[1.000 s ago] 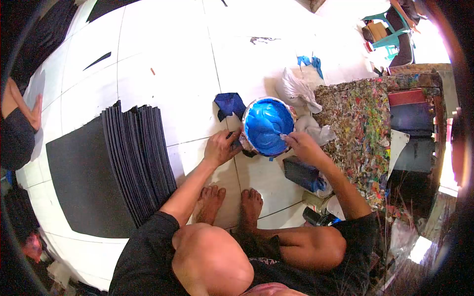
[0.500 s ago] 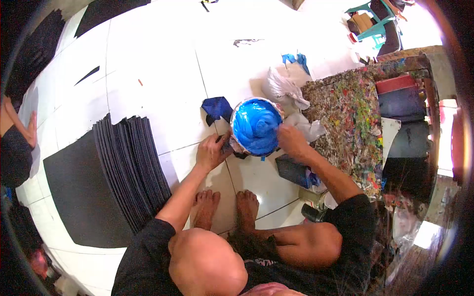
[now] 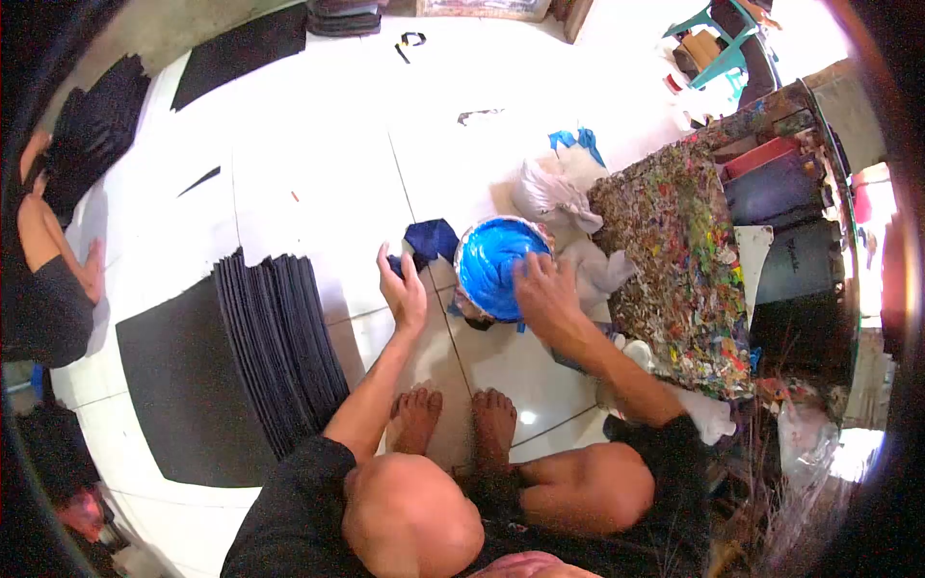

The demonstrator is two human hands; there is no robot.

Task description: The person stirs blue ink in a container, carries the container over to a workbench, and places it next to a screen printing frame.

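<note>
A round bucket (image 3: 467, 302) of thick, glossy blue paint (image 3: 482, 262) stands on the floor in front of my feet. My left hand (image 3: 405, 297) is just left of it, thumb and fingers apart, holding nothing. My right hand (image 3: 547, 297) is over the right side of the bucket, its fingers bent down at the paint. Whatever those fingers grip is hidden beneath them. A dark blue cloth (image 3: 434, 239) lies behind my left hand, close to the bucket. Crumpled white plastic bags (image 3: 557, 197) sit against the bucket's right side.
To my left are a fanned stack of black sheets (image 3: 279, 352) and a flat black sheet (image 3: 188, 385). A paint-crusted table (image 3: 665, 265) stands at the right. Another person's leg (image 3: 53, 236) shows at the far left, beside more black sheets (image 3: 96, 135).
My left hand has come off the bucket's side and opened. My right hand has moved from the right rim to over the paint. The view has shifted slightly.
</note>
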